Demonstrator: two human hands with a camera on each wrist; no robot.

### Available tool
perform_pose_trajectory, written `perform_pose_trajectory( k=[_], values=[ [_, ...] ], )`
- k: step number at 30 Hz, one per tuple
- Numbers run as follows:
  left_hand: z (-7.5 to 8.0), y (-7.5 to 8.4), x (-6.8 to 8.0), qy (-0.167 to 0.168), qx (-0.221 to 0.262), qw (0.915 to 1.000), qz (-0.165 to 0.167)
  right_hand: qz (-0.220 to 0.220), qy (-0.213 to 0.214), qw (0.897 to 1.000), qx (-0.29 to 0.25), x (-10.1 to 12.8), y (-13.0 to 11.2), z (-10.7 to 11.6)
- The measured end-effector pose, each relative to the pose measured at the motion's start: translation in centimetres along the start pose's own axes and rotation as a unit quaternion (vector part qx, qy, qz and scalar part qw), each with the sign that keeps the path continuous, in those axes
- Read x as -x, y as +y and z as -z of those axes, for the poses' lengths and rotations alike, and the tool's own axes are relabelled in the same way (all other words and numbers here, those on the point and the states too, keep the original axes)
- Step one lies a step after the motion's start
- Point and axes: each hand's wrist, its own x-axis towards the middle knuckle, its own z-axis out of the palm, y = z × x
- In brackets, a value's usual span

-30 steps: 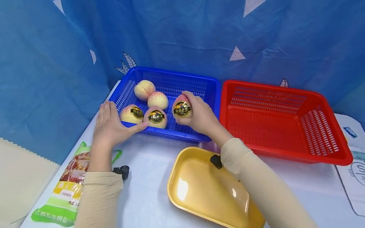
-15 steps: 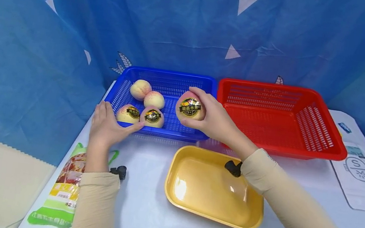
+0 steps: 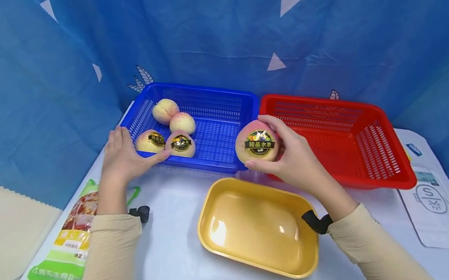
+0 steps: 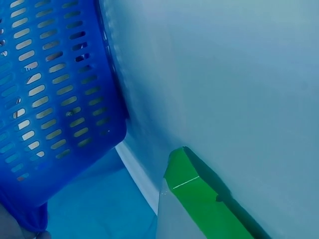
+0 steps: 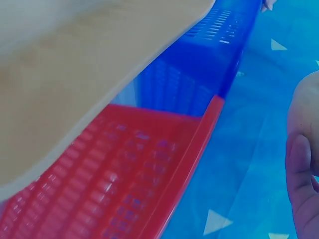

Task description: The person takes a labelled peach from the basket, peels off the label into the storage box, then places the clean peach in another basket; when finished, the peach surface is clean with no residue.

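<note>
My right hand (image 3: 287, 156) grips a peach (image 3: 256, 143) with a black and gold sticker. It holds the peach in the air at the near end of the seam between the blue basket (image 3: 205, 156) and the red basket (image 3: 382, 179), just beyond the yellow tray (image 3: 252, 259). My left hand (image 3: 120, 156) rests on the near left corner of the blue basket, fingers straight along its rim. Several more peaches (image 3: 180, 144) lie in the left part of the blue basket. The right wrist view shows one finger (image 5: 301, 184) beside the red basket (image 5: 114, 189).
A snack bag (image 3: 72, 238) with a green edge lies by my left forearm, its corner (image 4: 199, 194) seen in the left wrist view beside the blue basket (image 4: 55, 89). A white pouch (image 3: 434, 208) lies right of the red basket. Blue cloth hangs behind the table.
My right hand has lifted the stickered peach out of the blue basket and carried it right and toward me. The left hand has stayed on the basket corner.
</note>
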Motion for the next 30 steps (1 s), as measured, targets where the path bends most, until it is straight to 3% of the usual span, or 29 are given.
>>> perform_pose_trajectory(
  k=[10,21,25,30],
  values=[
    [-0.3,-0.3,-0.1,-0.001,-0.003,1.0000,0.001,-0.037,0.025,0.999,0.023,3.6,1.2,1.9],
    [-0.3,0.1,0.3,0.018,0.011,0.9998,0.005,-0.074,0.020,0.997,0.002,5.4,1.6,2.5],
    [-0.1,1.0,1.0,0.044,0.013,0.9989,-0.013,-0.070,0.023,0.997,0.002,5.8,1.9,2.5],
    [0.1,3.6,2.6,0.111,0.020,0.9912,-0.069,-0.065,0.029,0.997,0.010,6.0,2.1,2.6]
  ],
)
